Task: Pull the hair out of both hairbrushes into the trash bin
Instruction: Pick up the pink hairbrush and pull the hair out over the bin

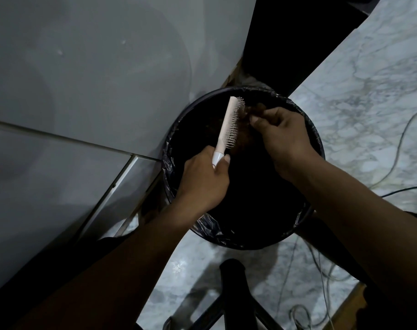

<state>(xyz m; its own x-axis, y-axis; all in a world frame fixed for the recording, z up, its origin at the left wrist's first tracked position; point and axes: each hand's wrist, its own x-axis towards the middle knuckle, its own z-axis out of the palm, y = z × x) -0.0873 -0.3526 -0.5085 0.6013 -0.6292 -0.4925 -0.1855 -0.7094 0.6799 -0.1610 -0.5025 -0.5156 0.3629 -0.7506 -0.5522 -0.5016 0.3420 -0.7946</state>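
Held over trash bin [171, 141] opening, bristles toward 3 o'clock: pale hairbrush [228, 126], brown hair [246, 112] tangled in upper bristles. Step in hand, est.: stripping this brush; 2nd brush not in view. Next: draw tuft toward 3 o'clock, clear of bristles, release inside rim. L hand [202, 182] at 7 o'clock, grip clamped on handle. R hand [282, 136] at 3 o'clock, grip pinched on hair.

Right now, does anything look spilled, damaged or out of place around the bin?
Nothing looks spilled or broken. The hair pulled from the hairbrush hangs over the trash bin. Only loose cables trail across the marble floor right of it, a possible snag.
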